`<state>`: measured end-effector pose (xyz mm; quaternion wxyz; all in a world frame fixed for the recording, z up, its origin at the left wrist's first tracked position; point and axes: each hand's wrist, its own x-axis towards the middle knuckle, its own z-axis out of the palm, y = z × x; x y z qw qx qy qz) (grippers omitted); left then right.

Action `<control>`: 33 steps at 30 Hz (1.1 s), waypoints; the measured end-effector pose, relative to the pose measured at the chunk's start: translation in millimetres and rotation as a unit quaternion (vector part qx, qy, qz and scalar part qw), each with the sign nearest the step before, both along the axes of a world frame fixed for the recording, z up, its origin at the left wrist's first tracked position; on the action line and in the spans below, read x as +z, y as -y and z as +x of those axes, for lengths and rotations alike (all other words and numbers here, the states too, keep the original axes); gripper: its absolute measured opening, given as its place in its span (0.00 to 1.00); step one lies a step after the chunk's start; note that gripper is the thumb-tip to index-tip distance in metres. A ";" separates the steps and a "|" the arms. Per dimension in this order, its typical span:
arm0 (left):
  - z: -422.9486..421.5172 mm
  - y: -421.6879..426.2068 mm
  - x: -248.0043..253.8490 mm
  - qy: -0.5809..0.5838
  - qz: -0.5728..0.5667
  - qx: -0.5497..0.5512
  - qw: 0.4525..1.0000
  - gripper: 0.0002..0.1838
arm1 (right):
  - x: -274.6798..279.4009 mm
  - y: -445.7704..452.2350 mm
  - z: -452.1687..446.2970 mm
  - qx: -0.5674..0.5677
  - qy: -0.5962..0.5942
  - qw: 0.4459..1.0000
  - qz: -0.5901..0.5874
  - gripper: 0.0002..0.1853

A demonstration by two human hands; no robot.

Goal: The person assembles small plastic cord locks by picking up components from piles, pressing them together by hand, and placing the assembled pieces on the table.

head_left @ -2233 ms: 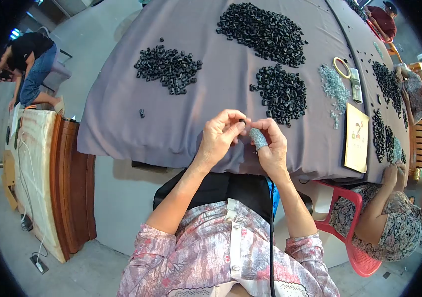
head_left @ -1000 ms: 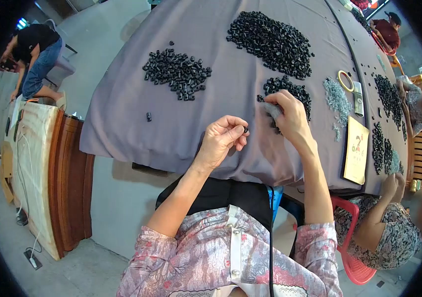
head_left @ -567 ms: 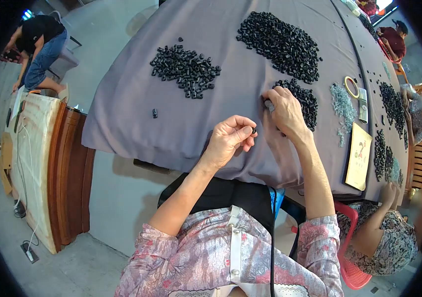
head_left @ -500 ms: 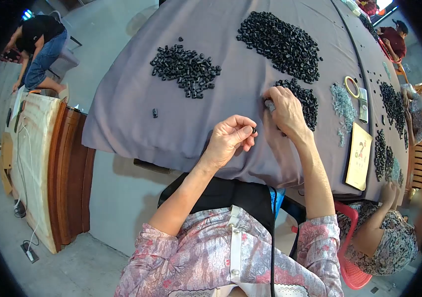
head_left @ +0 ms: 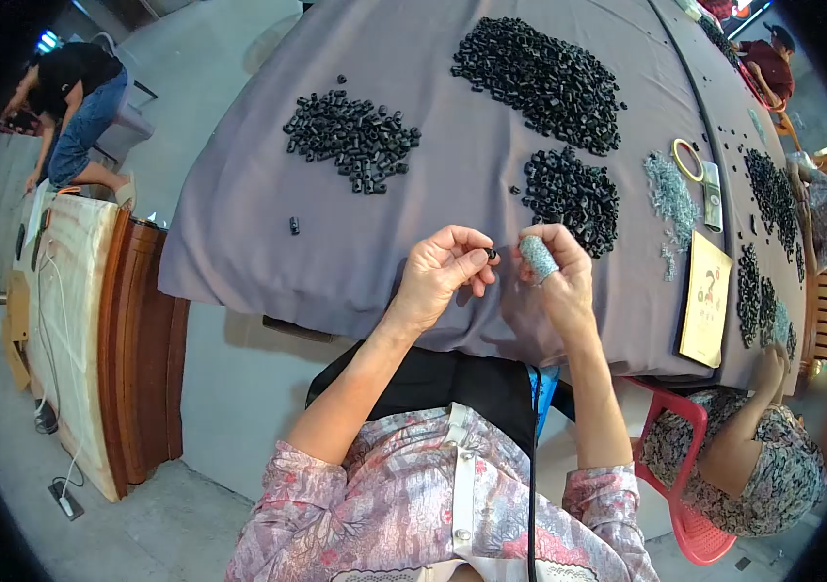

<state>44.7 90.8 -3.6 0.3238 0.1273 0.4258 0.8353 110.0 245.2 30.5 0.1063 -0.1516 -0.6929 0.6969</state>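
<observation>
My left hand (head_left: 441,276) is closed in a pinch, and a small black cylindrical piece (head_left: 491,254) shows at its fingertips. Just to the right is my right hand (head_left: 569,281), its fingers curled together and its thumb wrapped in a grey covering (head_left: 538,258). Whether a small piece sits between those fingers is hidden. Beyond my right hand lies a pile of black pieces (head_left: 573,199). A bigger pile (head_left: 535,82) is farther back, and another (head_left: 350,141) spreads to the left. One loose piece (head_left: 294,226) lies apart on the grey cloth (head_left: 336,272).
To the right are clear small parts (head_left: 670,194), a tape roll (head_left: 688,160), a metal-coloured box (head_left: 712,197) and a yellow booklet (head_left: 704,301). People sit along the table's right side. A person bends at the far left, behind a wooden cabinet (head_left: 127,339).
My right hand has drawn back from the near black pile toward my left hand, bringing its wrapped thumb into view. My left hand keeps its pinch on the black piece.
</observation>
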 end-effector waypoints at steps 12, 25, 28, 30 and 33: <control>3.1 -1.0 3.4 -0.045 -0.095 0.003 0.994 0.06 | -5.4 16.4 7.7 -0.029 -0.010 0.999 0.033 0.04; 2.3 1.3 5.6 -0.023 -0.068 0.002 0.997 0.04 | -9.8 33.2 1.7 -0.043 -0.022 0.998 -0.042 0.02; 3.1 1.9 4.1 -0.021 -0.068 0.002 0.997 0.04 | -8.9 31.3 3.5 -0.034 -0.015 0.999 -0.017 0.02; 2.9 1.6 4.4 -0.022 -0.063 0.000 0.998 0.04 | -4.7 29.3 4.2 -0.021 -0.003 1.000 0.016 0.02; 3.0 1.5 6.0 -0.033 -0.077 0.003 0.997 0.04 | -0.1 30.4 3.9 -0.018 -0.003 0.999 0.036 0.02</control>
